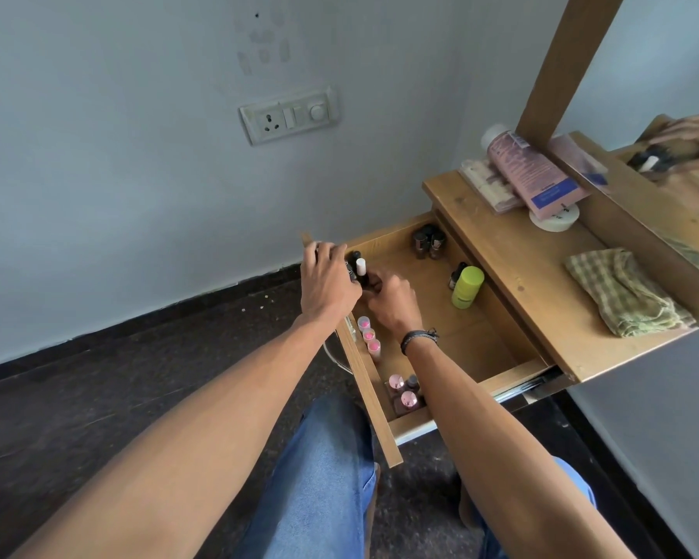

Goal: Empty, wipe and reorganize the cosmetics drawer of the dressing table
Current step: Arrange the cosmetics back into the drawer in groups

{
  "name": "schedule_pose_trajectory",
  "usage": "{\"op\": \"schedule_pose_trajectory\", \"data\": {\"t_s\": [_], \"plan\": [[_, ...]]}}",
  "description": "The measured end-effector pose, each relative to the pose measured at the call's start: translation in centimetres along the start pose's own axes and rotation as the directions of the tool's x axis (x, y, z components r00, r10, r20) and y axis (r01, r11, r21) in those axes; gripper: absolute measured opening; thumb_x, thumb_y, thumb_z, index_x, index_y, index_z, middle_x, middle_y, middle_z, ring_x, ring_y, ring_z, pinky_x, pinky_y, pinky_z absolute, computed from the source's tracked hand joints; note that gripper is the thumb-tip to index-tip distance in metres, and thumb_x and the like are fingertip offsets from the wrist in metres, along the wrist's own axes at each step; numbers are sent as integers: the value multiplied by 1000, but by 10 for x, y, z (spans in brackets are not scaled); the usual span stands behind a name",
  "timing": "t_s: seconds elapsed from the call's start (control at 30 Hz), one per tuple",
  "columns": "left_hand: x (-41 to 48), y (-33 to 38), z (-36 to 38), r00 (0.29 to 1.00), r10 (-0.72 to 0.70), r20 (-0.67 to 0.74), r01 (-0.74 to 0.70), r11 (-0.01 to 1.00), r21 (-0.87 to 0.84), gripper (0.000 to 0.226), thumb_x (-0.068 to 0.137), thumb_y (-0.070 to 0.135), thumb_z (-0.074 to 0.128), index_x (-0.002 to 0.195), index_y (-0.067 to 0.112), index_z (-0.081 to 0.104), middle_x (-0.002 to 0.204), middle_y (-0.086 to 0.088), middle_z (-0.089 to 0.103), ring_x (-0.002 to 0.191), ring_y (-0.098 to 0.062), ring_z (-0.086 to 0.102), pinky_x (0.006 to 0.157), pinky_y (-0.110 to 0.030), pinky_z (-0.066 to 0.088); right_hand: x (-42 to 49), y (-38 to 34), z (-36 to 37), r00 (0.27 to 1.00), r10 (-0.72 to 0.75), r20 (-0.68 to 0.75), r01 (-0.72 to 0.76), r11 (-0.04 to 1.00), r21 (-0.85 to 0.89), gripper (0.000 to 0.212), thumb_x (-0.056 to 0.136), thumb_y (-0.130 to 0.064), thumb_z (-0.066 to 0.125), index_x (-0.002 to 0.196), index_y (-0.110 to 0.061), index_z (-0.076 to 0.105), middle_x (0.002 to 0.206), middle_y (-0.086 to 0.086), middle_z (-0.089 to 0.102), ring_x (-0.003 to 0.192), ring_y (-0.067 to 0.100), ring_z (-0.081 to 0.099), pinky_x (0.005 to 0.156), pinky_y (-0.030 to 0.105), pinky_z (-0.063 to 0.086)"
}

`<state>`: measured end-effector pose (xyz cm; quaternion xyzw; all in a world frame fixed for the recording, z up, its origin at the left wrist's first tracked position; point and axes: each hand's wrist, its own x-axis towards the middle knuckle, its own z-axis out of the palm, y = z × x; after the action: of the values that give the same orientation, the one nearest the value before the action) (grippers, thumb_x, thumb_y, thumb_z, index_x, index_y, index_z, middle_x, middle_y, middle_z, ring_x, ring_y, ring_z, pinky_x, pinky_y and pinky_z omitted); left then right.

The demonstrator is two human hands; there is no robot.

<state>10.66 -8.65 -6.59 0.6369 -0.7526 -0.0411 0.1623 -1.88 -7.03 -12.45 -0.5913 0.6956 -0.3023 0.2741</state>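
The wooden drawer (pixel 461 340) is pulled out below the tabletop (pixel 521 276), with small bottles grouped in its corners. In its far front corner, dark bottles (pixel 360 267), one white-capped, stand between the left hand (pixel 327 280) and right hand (pixel 392 304). Both hands' fingers curl against them, but I cannot tell whether either grasps.

- Left hand (pixel 327 280): covering part of a cluster of dark glass bottles (pixel 360 272) in the open wooden drawer (pixel 461 336); its grip is staying unclear.
- Right hand (pixel 392 306): blurring, its fingertips hiding beneath it.
- Pink plastic squeeze tube (pixel 529 171): its print is showing too small to read.
- Wood-framed wall mirror (pixel 670 66): running off the right edge.
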Motion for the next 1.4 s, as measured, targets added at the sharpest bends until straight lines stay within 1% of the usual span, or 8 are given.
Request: {"op": "schedule_pose_trajectory", "data": {"t_s": [0.33,0.5,0.7,0.87,1.0,1.13,1.23,1.4], "plan": [[-1,1,-1,1000,0,0,0,1000,-3,67,83,28,76,143,13,50,140,-6,53,138,-26,32,117,-37,28,-2,-4,-3,1000,5,7,-4,1000,-26,42,86,-9,69,126,-21,64,116,6,68,101,26,62,87,47,56],[0,1,-2,1000,2,0,-2,1000,19,68,83,30,75,143,13,50,140,-7,54,137,-27,32,117,-37,28,-4,-5,-14,1000,19,0,-19,1000,-9,28,84,-11,72,110,-21,68,106,3,68,97,25,64,85,43,56],[1,1,-2,1000,-5,18,5,1000,20,74,81,34,77,146,13,47,142,-7,51,137,-28,33,116,-39,30,-22,1,-62,990,72,-123,-69,997,25,35,82,-13,71,117,-18,71,102,-3,72,97,17,68,90,38,56],[0,4,-9,999,3,38,-3,1000,14,87,80,55,77,149,14,44,146,-6,47,135,-27,34,113,-40,32,-54,3,-113,982,39,-184,-34,999,29,31,86,-17,74,118,-16,72,101,-4,72,88,6,68,87,26,57],[-2,7,-14,998,52,41,-53,998,32,86,83,60,70,150,14,41,148,-7,44,135,-30,35,109,-44,38,-73,0,-152,976,34,-216,-39,999,-15,26,86,-20,73,112,-22,74,96,-9,72,84,3,68,84,29,58],[0,17,-24,991,134,-19,-133,991,32,74,90,55,64,146,11,45,145,-10,48,131,-32,40,106,-46,40,-84,-3,-190,947,30,-320,-55,996,-68,21,86,-19,69,106,-22,76,93,-6,74,86,10,68,80,28,55],[3,41,-36,992,119,-43,-122,989,-80,67,94,50,62,147,13,44,146,-8,47,133,-30,38,104,-45,41,-79,-5,-212,895,34,-444,-79,993,-84,18,86,-19,66,101,-18,77,98,1,75,90,19,69,80,30,53],[12,97,-53,985,174,-2,-168,945,-281,62,97,37,62,150,14,41,150,-5,41,136,-28,35,109,-42,36,-42,5,-232,876,-27,-482,-115,958,-262,32,85,-11,60,115,-9,69,126,12,60,106,35,59,84,42,52]]}}
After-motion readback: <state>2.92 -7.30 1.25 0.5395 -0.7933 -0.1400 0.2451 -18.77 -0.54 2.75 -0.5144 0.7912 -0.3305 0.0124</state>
